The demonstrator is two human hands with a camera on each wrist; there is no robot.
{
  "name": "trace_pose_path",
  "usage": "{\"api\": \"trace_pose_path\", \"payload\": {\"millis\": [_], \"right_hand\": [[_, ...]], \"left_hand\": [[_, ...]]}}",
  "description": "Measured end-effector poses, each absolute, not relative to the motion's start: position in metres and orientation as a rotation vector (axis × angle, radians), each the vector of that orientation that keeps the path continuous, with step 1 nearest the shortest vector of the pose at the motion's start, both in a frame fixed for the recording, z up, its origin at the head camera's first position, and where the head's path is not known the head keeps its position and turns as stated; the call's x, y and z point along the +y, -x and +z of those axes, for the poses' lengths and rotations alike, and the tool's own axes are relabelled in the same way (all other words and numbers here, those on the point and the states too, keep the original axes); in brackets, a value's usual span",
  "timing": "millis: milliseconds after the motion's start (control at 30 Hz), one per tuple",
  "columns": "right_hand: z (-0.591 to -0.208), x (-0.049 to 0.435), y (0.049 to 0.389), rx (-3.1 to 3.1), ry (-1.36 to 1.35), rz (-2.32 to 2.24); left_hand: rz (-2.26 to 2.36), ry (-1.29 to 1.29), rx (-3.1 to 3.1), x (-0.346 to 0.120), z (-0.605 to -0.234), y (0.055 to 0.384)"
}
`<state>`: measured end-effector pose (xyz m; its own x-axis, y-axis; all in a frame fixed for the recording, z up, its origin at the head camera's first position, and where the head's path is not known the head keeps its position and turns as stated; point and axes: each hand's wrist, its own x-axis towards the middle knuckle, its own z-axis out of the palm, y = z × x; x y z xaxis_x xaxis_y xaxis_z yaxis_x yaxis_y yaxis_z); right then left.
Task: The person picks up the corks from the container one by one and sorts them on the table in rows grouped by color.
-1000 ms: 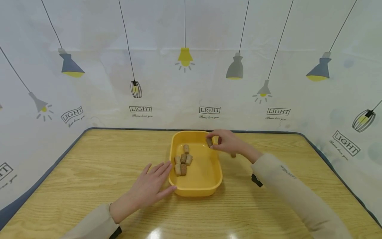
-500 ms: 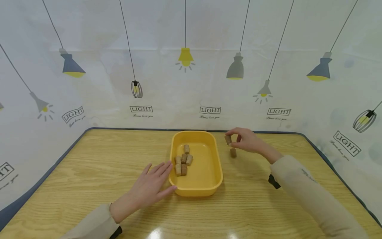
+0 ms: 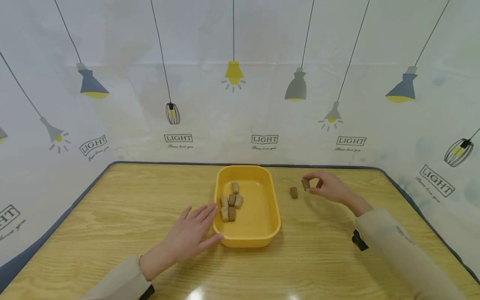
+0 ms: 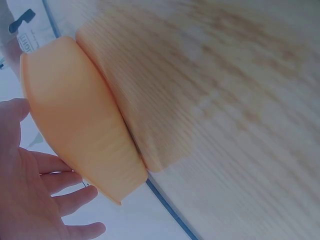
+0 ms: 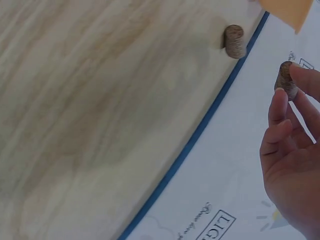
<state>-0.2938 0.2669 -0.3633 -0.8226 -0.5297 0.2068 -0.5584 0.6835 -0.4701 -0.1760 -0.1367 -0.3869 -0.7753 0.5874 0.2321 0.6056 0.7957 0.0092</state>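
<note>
My right hand pinches a brown cork between thumb and fingertips, to the right of the yellow tray. The right wrist view shows the same held cork off the table. Another cork rests on the table between the tray and that hand. Straight fingers of my left hand touch the left rim of the yellow tray. From the left wrist, the tray's outer wall fills the space beside this hand. Several corks lie inside the tray, grouped along its left side.
The wooden table has a dark blue edge at the back and sides. Behind it hangs a pale backdrop printed with lamps.
My right hand has carried the pinched cork from over the tray's right rim rightward, past the cork on the table, and slightly lower in view. My left hand stays on the rim.
</note>
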Motion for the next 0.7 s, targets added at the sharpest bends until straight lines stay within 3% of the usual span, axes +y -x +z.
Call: {"api": "trace_pose_path", "payload": {"millis": [700], "right_hand": [[-0.398, 0.286, 0.304, -2.883, -0.735, 0.914]], "left_hand": [[-0.134, 0.930, -2.766, -0.136, -0.387, 0.176]]}}
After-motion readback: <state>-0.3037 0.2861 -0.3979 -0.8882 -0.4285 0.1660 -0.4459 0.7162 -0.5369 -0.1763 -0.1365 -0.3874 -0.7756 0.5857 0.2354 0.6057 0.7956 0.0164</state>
